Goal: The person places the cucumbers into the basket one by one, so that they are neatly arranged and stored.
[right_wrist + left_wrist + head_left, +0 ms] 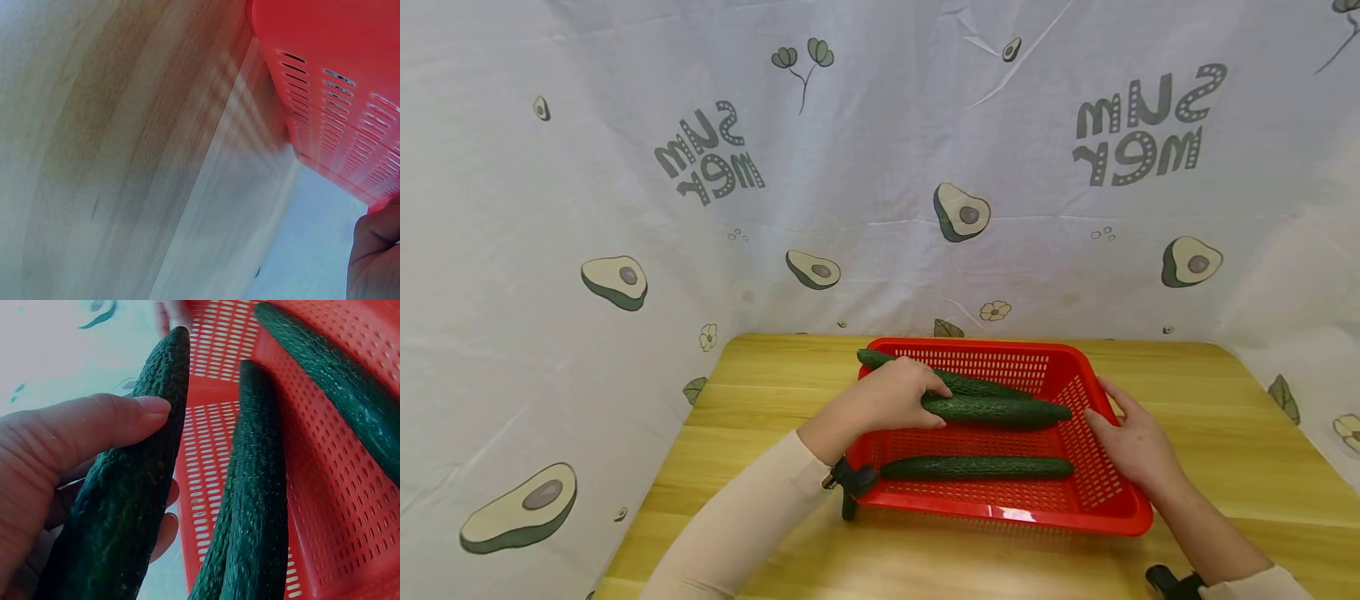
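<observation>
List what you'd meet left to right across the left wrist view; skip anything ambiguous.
Left hand → gripped cucumber → middle cucumber → upper-right cucumber. Basket skipped: it spreads behind the last two.

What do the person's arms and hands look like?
The left sleeve and right sleeve are plain, pale cream. A small black gadget sits by the left sleeve's end, another by the right. The left hand and right hand wear no gloves.
</observation>
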{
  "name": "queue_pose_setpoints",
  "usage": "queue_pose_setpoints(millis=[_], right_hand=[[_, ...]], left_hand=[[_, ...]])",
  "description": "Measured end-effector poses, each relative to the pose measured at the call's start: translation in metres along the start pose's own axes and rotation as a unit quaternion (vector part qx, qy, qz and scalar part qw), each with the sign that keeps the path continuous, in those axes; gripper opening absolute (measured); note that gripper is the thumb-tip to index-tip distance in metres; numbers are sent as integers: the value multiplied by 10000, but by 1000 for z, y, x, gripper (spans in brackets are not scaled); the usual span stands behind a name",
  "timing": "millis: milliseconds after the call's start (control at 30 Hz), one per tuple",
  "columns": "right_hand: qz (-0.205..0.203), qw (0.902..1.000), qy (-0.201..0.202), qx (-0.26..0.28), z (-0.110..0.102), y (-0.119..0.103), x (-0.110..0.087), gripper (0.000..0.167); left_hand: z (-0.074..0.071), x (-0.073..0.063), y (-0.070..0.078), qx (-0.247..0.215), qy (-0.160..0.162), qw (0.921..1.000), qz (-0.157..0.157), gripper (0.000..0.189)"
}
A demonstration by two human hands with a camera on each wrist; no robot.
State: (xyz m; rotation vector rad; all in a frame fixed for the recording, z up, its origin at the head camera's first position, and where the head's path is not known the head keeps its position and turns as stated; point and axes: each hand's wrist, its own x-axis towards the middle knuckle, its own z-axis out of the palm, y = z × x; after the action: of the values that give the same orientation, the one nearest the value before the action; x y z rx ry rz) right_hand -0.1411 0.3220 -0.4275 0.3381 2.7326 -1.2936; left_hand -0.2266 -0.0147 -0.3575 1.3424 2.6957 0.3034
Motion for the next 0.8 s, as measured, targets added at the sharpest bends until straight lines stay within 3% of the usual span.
queue_pose_setpoints(millis=[200,367,533,800], right_hand=[[-27,10000,48,-68,1,1,1,73],[-4,9999,46,-108,2,2,1,73],[5,9999,44,-95,2,1,1,73],[-42,10000,22,20,0,3,2,73]], left_hand=[[5,25,8,617,-475,9970,7,34],[13,36,14,904,-792,9926,-159,34],[25,41,15,969,-815,9916,-248,34],[32,45,11,672,-760,9937,-467,35]])
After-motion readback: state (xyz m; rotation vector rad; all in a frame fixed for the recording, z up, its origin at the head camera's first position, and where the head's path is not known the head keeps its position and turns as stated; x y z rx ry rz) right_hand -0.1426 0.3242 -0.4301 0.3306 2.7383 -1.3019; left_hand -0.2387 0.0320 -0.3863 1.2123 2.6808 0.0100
